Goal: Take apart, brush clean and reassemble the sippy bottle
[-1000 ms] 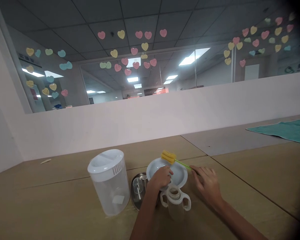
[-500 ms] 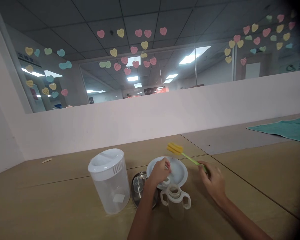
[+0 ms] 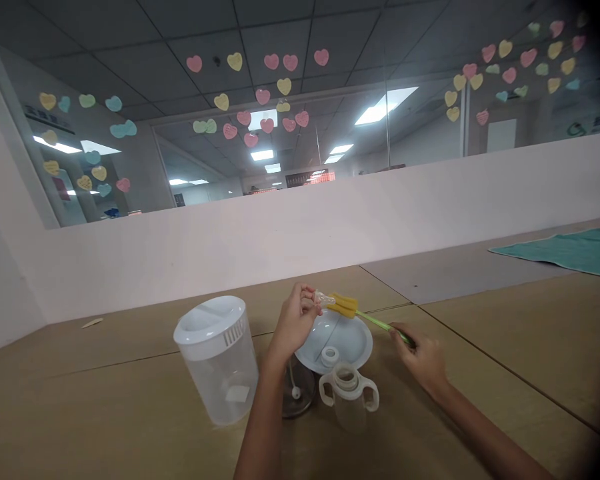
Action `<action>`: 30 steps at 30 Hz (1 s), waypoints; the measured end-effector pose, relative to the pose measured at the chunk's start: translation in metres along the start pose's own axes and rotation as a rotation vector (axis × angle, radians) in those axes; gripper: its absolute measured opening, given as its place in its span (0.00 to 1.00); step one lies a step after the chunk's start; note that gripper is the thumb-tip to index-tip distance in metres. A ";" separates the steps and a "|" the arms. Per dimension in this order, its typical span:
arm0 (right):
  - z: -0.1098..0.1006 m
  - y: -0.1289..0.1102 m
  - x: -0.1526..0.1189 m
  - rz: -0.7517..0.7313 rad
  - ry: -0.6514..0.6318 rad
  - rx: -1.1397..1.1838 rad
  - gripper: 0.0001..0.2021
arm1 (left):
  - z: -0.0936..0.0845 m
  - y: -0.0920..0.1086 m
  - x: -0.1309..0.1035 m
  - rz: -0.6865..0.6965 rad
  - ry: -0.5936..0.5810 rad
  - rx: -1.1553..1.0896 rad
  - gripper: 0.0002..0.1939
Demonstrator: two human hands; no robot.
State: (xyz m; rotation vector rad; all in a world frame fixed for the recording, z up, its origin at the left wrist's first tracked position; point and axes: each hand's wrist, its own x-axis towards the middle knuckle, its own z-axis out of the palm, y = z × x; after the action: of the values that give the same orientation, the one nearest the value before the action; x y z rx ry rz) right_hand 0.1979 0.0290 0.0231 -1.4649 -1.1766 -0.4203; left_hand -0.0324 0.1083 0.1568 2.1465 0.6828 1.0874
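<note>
My left hand (image 3: 298,319) pinches a clear bottle nipple (image 3: 324,299) above the far side of a white bowl (image 3: 366,357). Closed round the green handle of a bottle brush (image 3: 375,321) is my right hand (image 3: 423,360); the brush's yellow sponge head meets or nearly meets the nipple's tip. Inside the bowl lies a white collar ring (image 3: 330,356). A baby bottle (image 3: 350,400) with two side handles stands upright and uncapped in front of the bowl. My left forearm partly hides a metal tray (image 3: 305,400) holding a thin straw with a white weighted end (image 3: 295,393).
To the left stands a white lidded plastic bucket (image 3: 220,367). A teal cloth (image 3: 570,250) lies at the far right of the table (image 3: 105,400). Behind the table runs a pale wall (image 3: 260,247) below a window with heart-shaped notes.
My left hand has risen from the bowl with the nipple in its fingers. The brush has shifted slightly down, its sponge now at the nipple. The collar ring now shows in full.
</note>
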 end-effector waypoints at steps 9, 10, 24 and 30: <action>-0.009 -0.013 -0.005 0.046 -0.099 0.197 0.16 | -0.016 -0.006 -0.012 -0.191 -0.174 0.675 0.23; -0.009 -0.013 -0.004 0.059 -0.102 0.193 0.16 | -0.019 -0.009 -0.013 -0.238 -0.195 0.692 0.21; -0.003 -0.011 -0.003 0.158 -0.080 0.060 0.15 | -0.043 -0.045 -0.026 -0.758 -0.583 0.631 0.15; -0.003 -0.010 -0.002 0.159 -0.075 0.055 0.16 | -0.032 -0.052 -0.024 -0.783 -0.625 0.617 0.11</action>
State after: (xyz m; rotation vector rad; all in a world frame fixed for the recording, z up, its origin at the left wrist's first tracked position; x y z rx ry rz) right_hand 0.1893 0.0240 0.0276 -1.5244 -1.1129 -0.2237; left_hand -0.0805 0.1365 0.1213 2.1610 1.4781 -0.2407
